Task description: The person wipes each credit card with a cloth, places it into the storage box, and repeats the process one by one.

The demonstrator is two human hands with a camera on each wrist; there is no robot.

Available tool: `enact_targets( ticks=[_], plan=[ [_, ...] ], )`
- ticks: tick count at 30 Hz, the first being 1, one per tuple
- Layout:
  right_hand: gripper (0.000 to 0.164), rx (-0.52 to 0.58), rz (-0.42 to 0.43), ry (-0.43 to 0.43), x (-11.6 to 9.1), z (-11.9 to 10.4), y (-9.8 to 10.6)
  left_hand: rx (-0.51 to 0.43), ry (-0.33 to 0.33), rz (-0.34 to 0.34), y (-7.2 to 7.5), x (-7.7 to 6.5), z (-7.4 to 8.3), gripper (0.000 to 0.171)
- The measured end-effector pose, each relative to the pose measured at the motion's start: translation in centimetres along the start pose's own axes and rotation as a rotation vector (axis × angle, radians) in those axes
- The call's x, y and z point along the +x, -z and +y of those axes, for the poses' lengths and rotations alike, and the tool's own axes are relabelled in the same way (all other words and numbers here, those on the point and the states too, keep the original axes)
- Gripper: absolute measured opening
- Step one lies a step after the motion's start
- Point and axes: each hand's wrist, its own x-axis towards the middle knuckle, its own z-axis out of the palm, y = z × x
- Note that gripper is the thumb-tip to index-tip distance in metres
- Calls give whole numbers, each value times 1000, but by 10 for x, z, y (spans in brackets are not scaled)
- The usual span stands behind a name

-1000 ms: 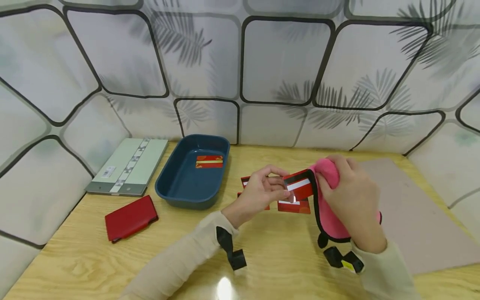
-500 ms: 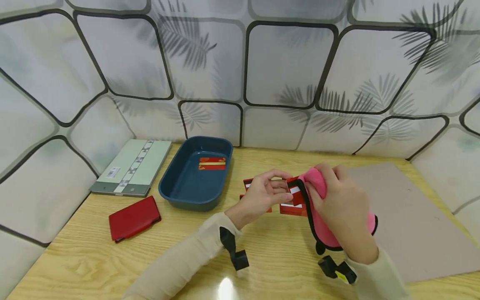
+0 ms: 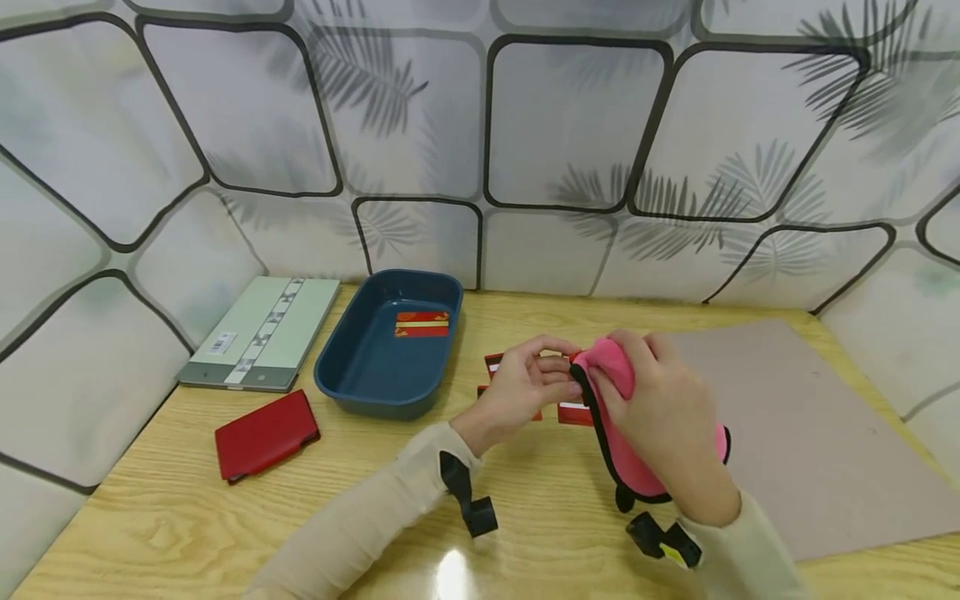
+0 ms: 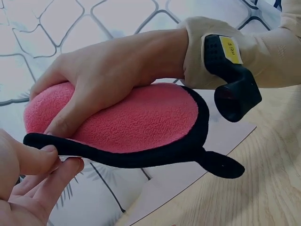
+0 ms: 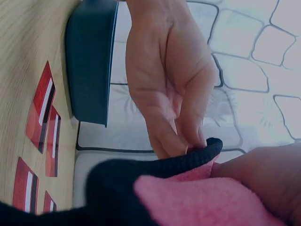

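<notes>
The left hand (image 3: 519, 385) pinches between thumb and fingers, close beside the gripping right hand (image 3: 663, 408).

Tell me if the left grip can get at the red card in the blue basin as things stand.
Probably yes, after letting go: the left grip pinches at the edge of the pink cloth, but the blue basin has an open top and nothing covers the red card inside.

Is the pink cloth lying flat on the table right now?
No, the right hand grips the pink cloth and holds it above the table.
</notes>
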Motion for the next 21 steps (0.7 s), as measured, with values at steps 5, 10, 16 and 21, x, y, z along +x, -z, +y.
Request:
enact_targets(
  ticks=[5,10,16,21],
  plan=[
    [37,-3,-12,-45,4,10,1,-17,0,6,-2,0,2,41],
    [32,-20,47,-46,6,23,3,-18,-1,1,-6,0,0,39],
    [29,-28,80,-57,8,31,2,-4,24,42,-5,-3,-1,37],
    [27,-52,76,-101,9,35,3,40,40,86,-6,-5,5,37]
  ],
)
